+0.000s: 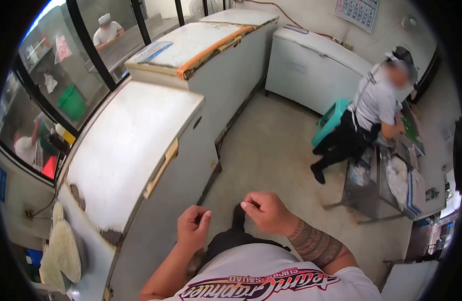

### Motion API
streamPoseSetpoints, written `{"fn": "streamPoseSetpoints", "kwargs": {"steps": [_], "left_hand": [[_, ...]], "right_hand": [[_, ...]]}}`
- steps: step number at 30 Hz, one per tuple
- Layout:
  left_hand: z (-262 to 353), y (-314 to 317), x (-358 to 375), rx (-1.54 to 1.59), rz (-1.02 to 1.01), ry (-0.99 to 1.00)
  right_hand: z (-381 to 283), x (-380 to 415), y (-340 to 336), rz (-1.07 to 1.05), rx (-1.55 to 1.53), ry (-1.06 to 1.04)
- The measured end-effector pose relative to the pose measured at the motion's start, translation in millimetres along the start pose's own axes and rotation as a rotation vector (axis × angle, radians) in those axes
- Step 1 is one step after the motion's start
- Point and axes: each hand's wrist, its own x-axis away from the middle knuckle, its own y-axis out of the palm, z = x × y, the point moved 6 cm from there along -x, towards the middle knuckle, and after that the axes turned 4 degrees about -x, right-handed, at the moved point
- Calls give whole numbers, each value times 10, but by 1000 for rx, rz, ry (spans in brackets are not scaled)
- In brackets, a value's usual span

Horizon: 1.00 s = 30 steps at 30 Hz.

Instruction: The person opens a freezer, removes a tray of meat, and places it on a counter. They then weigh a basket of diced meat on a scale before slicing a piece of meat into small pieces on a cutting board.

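Observation:
In front of my waist, my left hand [193, 228] is loosely curled with the thumb on top, and nothing shows in it. My right hand [267, 211] is level with it, also curled, its thumb pressed against the fingers; no object shows there either. A gap separates the two hands, and neither touches anything else. Nearest to my left hand is the side of a white chest freezer [133, 130], which has a worn lid and a yellowed handle [162, 168]. Below both hands is the grey floor [251, 150].
More chest freezers [190, 45] line the left side, and another freezer [311, 65] stands at the back wall. A person in an apron [379, 98] bends over a metal table [364, 188] at right, near a green stool [331, 120]. Windows [98, 45] on the left show other people.

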Motion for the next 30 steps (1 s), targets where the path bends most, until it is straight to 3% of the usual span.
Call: {"fn": "streamPoseSetpoints", "kwargs": {"steps": [3, 4, 8, 13, 17, 23, 26, 30], "left_hand": [[397, 718, -2369, -52, -52, 22], [485, 984, -3135, -11, -63, 96], [1122, 2052, -6083, -106, -123, 190], [1359, 3882, -9347, -90, -203, 229], [1377, 5418, -11802, -70, -96, 196], [1924, 6780, -15204, -134, 6, 135], [2146, 7174, -16868, -222, 46, 196], [1998, 7726, -19073, -224, 104, 192]], "right_hand": [[591, -1827, -1298, 100, 7, 2], [765, -2365, -1757, 76, -50, 104], [1451, -4472, -3620, 192, -53, 67], [3158, -6850, -5879, 302, -235, 110], [4509, -8973, -7678, 253, -303, 147], [4998, -12230, -10151, -4, -201, 69], [5176, -13970, -11076, -54, -134, -1], [5572, -16174, -12075, -72, -104, -109]]}}
